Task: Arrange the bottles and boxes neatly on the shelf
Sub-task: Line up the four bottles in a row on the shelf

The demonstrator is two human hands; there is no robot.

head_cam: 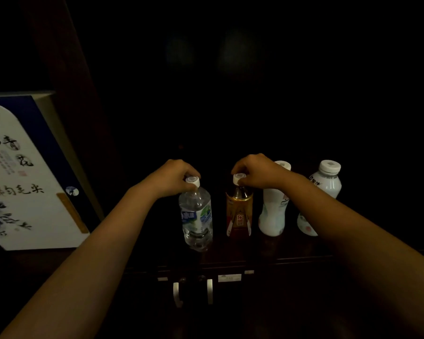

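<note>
Several bottles stand in a row on a dark wooden shelf (230,255). My left hand (174,176) grips the white cap of a clear water bottle (196,216), the leftmost one. My right hand (260,171) holds the white cap of an amber drink bottle (239,211) with a gold and red label. To the right stand a white bottle (273,214), partly behind my right wrist, and another white bottle (328,182), its lower half hidden by my forearm. A large white and blue box (22,179) with calligraphy stands at the left.
The back of the shelf is very dark and nothing shows there. A dark wooden upright (66,69) rises behind the box. Below the shelf edge are two pale cabinet handles (194,292) and small labels (229,277).
</note>
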